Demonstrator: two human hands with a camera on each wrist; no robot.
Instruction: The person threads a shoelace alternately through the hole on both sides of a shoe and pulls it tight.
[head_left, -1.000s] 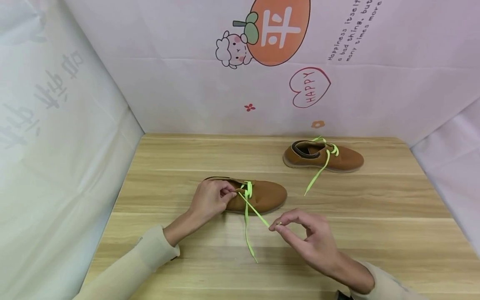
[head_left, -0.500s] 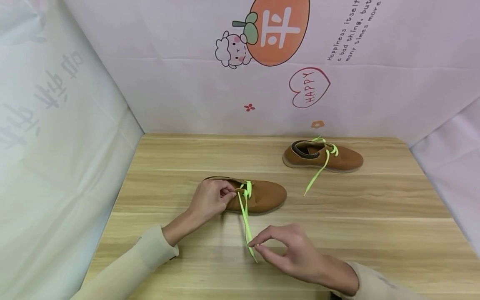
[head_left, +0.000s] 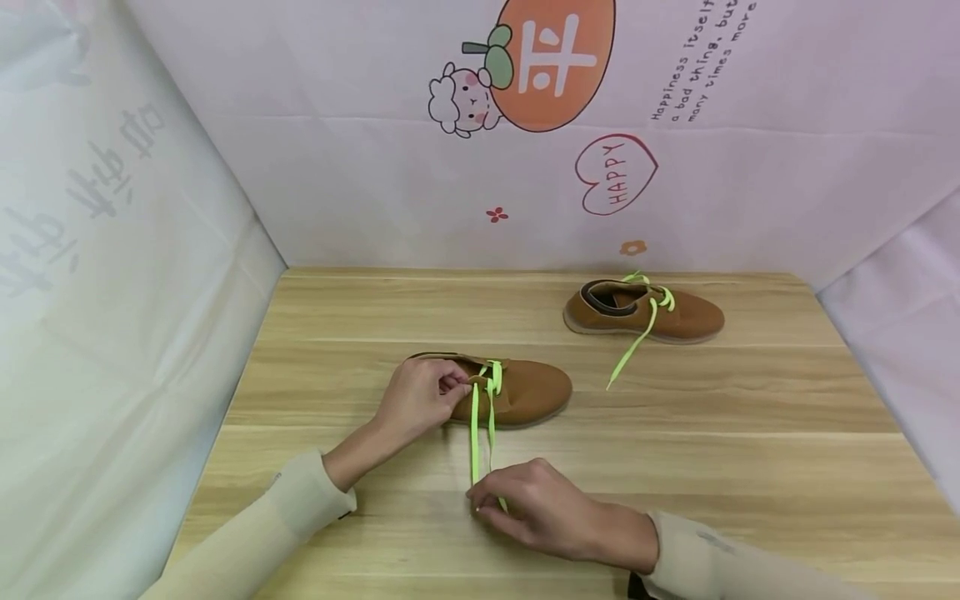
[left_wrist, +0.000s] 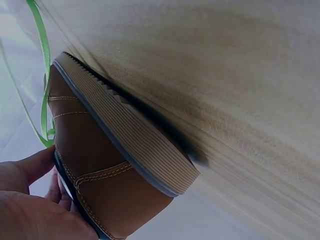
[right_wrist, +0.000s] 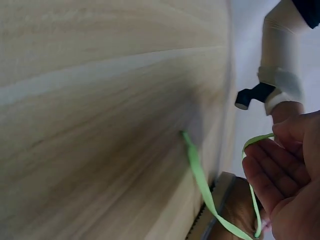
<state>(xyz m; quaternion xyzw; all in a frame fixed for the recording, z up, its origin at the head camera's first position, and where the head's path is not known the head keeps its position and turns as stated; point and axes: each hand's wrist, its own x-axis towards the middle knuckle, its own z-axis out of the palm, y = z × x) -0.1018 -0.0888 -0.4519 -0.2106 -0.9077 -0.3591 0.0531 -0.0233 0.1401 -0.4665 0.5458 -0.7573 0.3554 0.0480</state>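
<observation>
A brown shoe (head_left: 536, 392) with bright green laces lies on the table, toe to the right. My left hand (head_left: 420, 396) pinches the edge of its opening beside the eyelets; in the left wrist view the thumb (left_wrist: 37, 165) presses there, and the other fingers are partly hidden behind the shoe. My right hand (head_left: 547, 512), in front of the shoe, pinches one green shoelace (head_left: 475, 433) near its end between thumb and forefinger. That lace runs from the shoe down to the fingers. The other lace end (right_wrist: 200, 177) hangs loose, its tip by the table in the right wrist view.
A second brown shoe (head_left: 693, 317), laced in green, stands at the back right with a lace end trailing forward. The wood-grain table (head_left: 712, 467) meets a printed white cloth (head_left: 360, 183) behind and white cloth at both sides.
My right hand has moved left and towards me with the lace, which has swung from slanting right to hanging nearly straight down. My left hand stays at the shoe.
</observation>
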